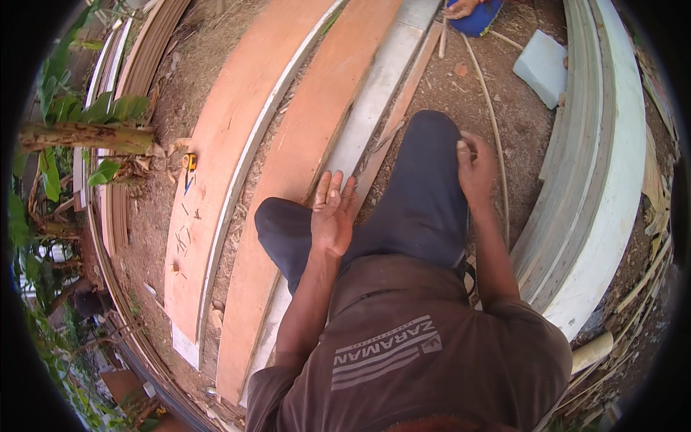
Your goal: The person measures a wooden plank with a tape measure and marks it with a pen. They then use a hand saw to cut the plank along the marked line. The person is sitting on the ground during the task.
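Observation:
My left hand (333,216) is turned palm up beside my left knee, fingers stretched out. Thin dark slivers show by its fingertips; I cannot make out what they are. Against the outer side of my right knee rests my right hand (476,171), its fingers loosely bent and nothing visible in them. Under and beside my left leg runs a reddish-brown wooden board (317,108), next to a pale grey plank (367,115). Farther left, a second reddish board (241,101) carries a yellow-and-black tape measure (189,161), a blue pen-like stick (188,183) and several small nail-like pieces (183,241).
Stacked grey planks (576,180) and a white board (622,187) curve along the right. A pale block (541,68) leans there. At the top, another person's hand (461,9) is near blue cloth (478,20). Banana plants (86,137) stand at left.

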Available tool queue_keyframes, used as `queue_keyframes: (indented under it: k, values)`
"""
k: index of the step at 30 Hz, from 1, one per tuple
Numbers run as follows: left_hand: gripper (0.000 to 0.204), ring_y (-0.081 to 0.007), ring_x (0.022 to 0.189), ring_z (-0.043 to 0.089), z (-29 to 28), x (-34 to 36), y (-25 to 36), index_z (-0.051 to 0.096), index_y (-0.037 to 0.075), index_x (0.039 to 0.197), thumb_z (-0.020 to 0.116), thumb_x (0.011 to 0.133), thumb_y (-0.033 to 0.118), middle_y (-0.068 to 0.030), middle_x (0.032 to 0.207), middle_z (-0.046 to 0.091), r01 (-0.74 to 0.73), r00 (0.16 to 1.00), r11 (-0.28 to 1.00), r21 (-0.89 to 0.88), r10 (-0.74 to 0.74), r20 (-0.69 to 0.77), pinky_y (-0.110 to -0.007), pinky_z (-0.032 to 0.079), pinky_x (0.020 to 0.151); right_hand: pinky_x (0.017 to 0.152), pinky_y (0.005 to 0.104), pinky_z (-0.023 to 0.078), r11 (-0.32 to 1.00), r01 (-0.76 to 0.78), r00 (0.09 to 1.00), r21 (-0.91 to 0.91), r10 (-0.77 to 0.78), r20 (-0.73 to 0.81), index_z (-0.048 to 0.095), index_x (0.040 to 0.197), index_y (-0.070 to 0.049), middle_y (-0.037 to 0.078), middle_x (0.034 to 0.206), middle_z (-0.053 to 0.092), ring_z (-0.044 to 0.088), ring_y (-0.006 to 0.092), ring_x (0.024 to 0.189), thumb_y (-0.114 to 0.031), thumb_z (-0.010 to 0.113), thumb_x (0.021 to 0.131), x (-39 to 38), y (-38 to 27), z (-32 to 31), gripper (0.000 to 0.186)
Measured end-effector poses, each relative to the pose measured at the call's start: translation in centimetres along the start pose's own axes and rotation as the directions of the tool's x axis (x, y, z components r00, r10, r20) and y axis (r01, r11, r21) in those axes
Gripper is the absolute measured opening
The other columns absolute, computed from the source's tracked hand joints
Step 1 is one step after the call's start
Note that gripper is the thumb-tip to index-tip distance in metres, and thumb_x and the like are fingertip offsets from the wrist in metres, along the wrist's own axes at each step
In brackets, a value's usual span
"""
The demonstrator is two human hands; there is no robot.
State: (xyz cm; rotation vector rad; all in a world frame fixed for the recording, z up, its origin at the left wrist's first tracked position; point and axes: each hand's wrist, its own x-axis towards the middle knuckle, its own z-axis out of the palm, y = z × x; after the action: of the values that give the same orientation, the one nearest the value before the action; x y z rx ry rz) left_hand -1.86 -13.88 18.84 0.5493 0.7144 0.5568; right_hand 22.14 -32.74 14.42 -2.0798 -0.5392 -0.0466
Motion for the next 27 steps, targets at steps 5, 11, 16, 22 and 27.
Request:
queue_keyframes:
  k: [5,11,16,22,27]
  values:
    - [0.061,-0.0346,0.149,0.031,4.0,1.7,-1.1,0.030,0.011,0.156,0.058,0.102,0.011,-0.0100,0.162,0.030,-0.036,0.950,0.999,0.003,0.033,0.310,-0.053,0.027,0.124,0.076,0.0415,0.052,0.891,0.180,0.792,0.416,-0.382,0.477,0.067,0.115,-0.006,0.014,0.096,0.066,0.067,0.0320,0.087,-0.018,0.067,0.093,-1.8,-11.3,0.4,0.025]
    - [0.060,-0.0293,0.143,0.041,4.1,1.0,-0.6,0.036,0.008,0.153,0.063,0.100,0.015,-0.0167,0.153,0.045,-0.050,0.962,0.996,0.075,0.028,0.272,-0.048,0.034,0.119,0.076,0.0353,0.054,0.883,-0.069,0.770,0.464,-0.249,0.588,0.068,0.109,-0.004,0.014,0.097,0.072,0.070,0.0256,0.087,-0.012,0.071,0.089,-3.0,-12.2,3.6,0.021]
    - [0.031,-0.0159,0.113,0.061,0.0,0.1,-1.6,0.062,0.004,0.127,0.066,0.101,0.020,-0.0044,0.119,0.066,0.057,0.993,0.996,0.068,-0.064,0.098,-0.037,0.051,0.098,0.070,0.0284,0.053,0.825,-0.310,0.656,0.473,-0.175,0.735,0.060,0.107,0.000,0.007,0.091,0.069,0.065,0.0127,0.079,-0.007,0.069,0.094,-3.1,-12.1,6.1,0.017]
    - [0.017,-0.0148,0.091,0.068,-3.6,-1.6,-0.6,0.063,0.007,0.107,0.063,0.103,0.023,-0.0054,0.101,0.071,-0.189,0.982,0.980,0.054,0.189,0.005,-0.031,0.055,0.084,0.072,0.0257,0.051,0.893,-0.336,0.459,0.299,-0.122,0.880,0.058,0.111,0.001,0.007,0.093,0.065,0.061,0.0109,0.082,-0.011,0.069,0.096,-4.4,-13.3,8.7,0.022]
    - [0.023,-0.0232,0.100,0.070,-12.8,-1.7,7.7,0.056,0.009,0.123,0.056,0.105,0.022,-0.0108,0.105,0.069,-0.404,0.837,0.915,0.022,0.379,-0.393,-0.038,0.056,0.085,0.081,0.0320,0.054,0.962,-0.158,0.370,0.225,-0.153,0.916,0.063,0.120,0.001,0.012,0.098,0.071,0.067,0.0177,0.093,-0.019,0.071,0.093,-3.9,-13.4,9.7,0.035]
